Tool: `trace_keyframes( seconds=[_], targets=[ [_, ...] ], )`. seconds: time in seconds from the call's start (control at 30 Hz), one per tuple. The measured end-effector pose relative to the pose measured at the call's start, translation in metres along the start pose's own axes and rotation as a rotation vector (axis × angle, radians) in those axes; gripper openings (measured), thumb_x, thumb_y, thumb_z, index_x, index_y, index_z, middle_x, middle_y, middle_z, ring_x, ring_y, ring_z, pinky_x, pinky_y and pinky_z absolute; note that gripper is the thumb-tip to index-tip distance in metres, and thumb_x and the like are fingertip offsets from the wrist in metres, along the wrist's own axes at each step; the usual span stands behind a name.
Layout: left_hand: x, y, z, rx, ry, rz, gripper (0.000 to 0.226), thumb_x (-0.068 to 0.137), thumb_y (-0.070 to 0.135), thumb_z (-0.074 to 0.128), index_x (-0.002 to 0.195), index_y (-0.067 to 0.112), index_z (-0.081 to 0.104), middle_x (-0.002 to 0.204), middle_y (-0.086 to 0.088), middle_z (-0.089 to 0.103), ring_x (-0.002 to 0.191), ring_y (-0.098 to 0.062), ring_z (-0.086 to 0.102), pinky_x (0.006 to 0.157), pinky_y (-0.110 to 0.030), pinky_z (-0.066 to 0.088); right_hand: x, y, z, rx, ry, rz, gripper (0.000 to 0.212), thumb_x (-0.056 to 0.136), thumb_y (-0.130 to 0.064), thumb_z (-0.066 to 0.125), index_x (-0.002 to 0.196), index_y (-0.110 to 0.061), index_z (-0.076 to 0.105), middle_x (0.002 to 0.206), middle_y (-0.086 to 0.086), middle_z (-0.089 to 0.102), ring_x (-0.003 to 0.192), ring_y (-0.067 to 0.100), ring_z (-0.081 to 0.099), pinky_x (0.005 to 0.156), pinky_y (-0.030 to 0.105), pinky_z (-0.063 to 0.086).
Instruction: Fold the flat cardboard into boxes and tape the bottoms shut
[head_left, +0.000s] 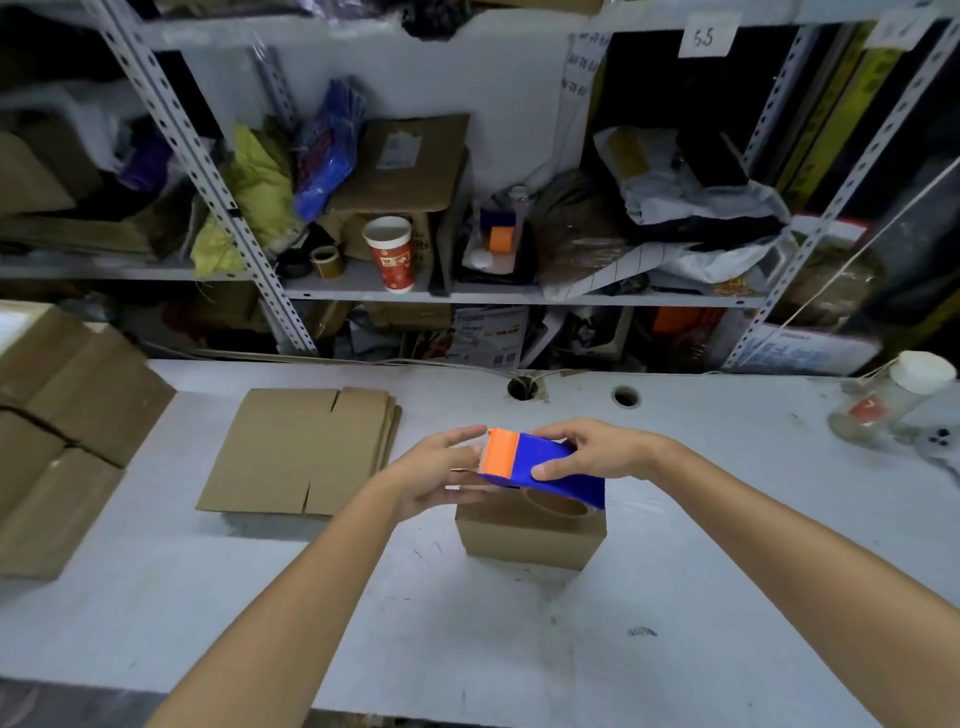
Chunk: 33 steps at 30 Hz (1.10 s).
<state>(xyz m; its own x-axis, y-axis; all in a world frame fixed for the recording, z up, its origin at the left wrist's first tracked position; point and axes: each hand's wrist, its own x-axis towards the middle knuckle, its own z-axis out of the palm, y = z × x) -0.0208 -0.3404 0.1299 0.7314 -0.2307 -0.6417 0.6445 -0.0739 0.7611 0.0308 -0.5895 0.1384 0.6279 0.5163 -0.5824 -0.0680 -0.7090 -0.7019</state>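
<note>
Gripping the tape dispenser (551, 464), the right hand (598, 450) held it over the box (530, 540); left hand (437, 473) (fingers straight) touched its nose, likely seeking tape.

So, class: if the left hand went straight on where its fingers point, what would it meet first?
The orange front end of the blue plastic tape dispenser, just ahead of the left hand; whether they already touch is unclear.

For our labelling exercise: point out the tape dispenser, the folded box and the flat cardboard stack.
tape dispenser (571, 491), head view, blue body.
folded box (530, 543), head view, front wall.
flat cardboard stack (291, 452), head view, top sheet.
</note>
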Motion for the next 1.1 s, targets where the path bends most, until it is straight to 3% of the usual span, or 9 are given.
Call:
trace_keyframes(
  seconds=[0.23, 0.5, 0.7, 0.87, 1.0, 1.1],
  targets=[
    [0.010, -0.008, 0.001, -0.012, 0.073, 0.013, 0.022, 0.097, 0.024, 0.066, 0.118, 0.016, 0.069, 0.107, -0.007, 0.077, 0.100, -0.020, 0.074, 0.083, -0.032, 0.060, -0.002, -0.009, 0.000, -0.071, -0.020, -0.009, 0.055, 0.089, -0.049, 0.071, 0.139, -0.042, 0.051, 0.124, -0.014, 0.061, 0.108, 0.011, 0.061, 0.093, 0.034, 0.056],
    [0.029, -0.014, 0.002, 0.149, 0.334, 0.095, 0.011, 0.100, 0.017, 0.061, 0.098, 0.008, 0.068, 0.099, -0.012, 0.075, 0.084, -0.018, 0.073, 0.059, -0.023, 0.057, 0.005, -0.018, 0.006, -0.153, -0.017, 0.002, 0.059, 0.088, -0.050, 0.071, 0.141, -0.039, 0.048, 0.129, -0.011, 0.058, 0.110, 0.013, 0.060, 0.092, 0.034, 0.056],
    [0.032, -0.020, -0.002, 0.107, 0.388, 0.119, 0.010, 0.098, 0.009, 0.062, 0.093, 0.005, 0.070, 0.087, -0.009, 0.071, 0.072, -0.012, 0.068, 0.055, -0.019, 0.055, 0.011, -0.023, 0.006, -0.228, -0.015, 0.039, 0.059, 0.088, -0.054, 0.070, 0.141, -0.037, 0.051, 0.128, -0.009, 0.060, 0.108, 0.013, 0.061, 0.091, 0.035, 0.056],
    [0.028, -0.029, -0.044, -0.043, 0.455, 0.061, 0.010, 0.097, 0.001, 0.061, 0.089, 0.002, 0.067, 0.081, -0.013, 0.067, 0.061, -0.014, 0.057, 0.063, -0.020, 0.058, 0.005, -0.014, -0.005, -0.310, 0.005, 0.130, 0.059, 0.088, -0.057, 0.069, 0.141, -0.038, 0.051, 0.129, -0.010, 0.058, 0.106, 0.013, 0.060, 0.083, 0.029, 0.052],
    [0.026, -0.028, -0.048, -0.057, 0.431, 0.053, 0.005, 0.095, 0.001, 0.063, 0.098, 0.001, 0.066, 0.080, -0.011, 0.067, 0.062, -0.015, 0.057, 0.065, -0.021, 0.058, 0.012, -0.020, 0.001, -0.342, -0.011, 0.144, 0.059, 0.088, -0.056, 0.068, 0.141, -0.036, 0.052, 0.130, -0.009, 0.059, 0.109, 0.016, 0.060, 0.084, 0.029, 0.052],
    [0.025, -0.040, -0.049, -0.096, 0.420, 0.035, 0.016, 0.090, -0.002, 0.067, 0.105, 0.001, 0.066, 0.079, -0.008, 0.063, 0.064, -0.016, 0.057, 0.073, -0.026, 0.059, 0.014, -0.023, 0.003, -0.364, -0.014, 0.159, 0.060, 0.088, -0.056, 0.068, 0.142, -0.035, 0.051, 0.128, -0.009, 0.058, 0.110, 0.017, 0.059, 0.085, 0.030, 0.052]
  ],
)
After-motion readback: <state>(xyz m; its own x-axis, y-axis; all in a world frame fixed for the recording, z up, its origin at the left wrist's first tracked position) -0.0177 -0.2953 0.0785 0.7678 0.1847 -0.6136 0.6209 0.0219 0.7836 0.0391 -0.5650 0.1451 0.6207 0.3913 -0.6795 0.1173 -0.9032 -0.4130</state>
